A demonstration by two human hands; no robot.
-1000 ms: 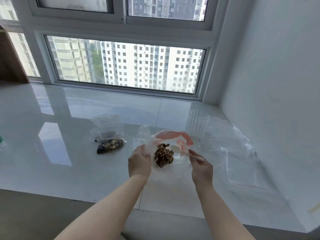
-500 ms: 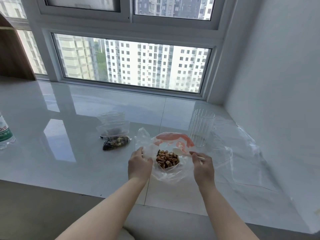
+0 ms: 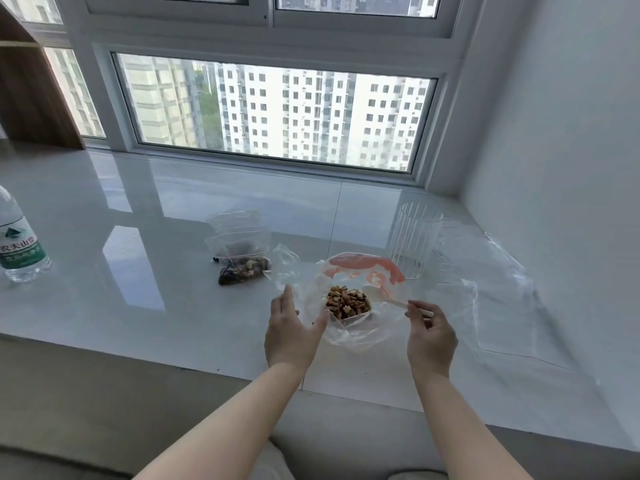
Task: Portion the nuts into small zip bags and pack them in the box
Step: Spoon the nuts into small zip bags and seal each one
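Observation:
A large clear plastic bag [image 3: 349,336] with a red printed top lies open on the white sill, and a heap of mixed nuts [image 3: 348,301] shows inside it. My left hand [image 3: 292,329] rests against the bag's left edge with straight fingers. My right hand [image 3: 429,332] pinches the handle of a white plastic spoon [image 3: 375,294], whose bowl lies at the right side of the nuts. To the left, a small zip bag with nuts [image 3: 244,273] lies flat, and other small clear zip bags [image 3: 239,232] are stacked behind it.
A ribbed clear cup [image 3: 415,239] stands behind the big bag on the right. Crumpled clear plastic sheet [image 3: 502,299] spreads toward the right wall. A water bottle [image 3: 19,242] stands at the far left. The sill's front edge [image 3: 173,367] runs below my hands.
The view has shifted down and left, bringing the water bottle in. The big bag is spread wider, the nuts lie exposed, and the spoon's bowl now sits beside them.

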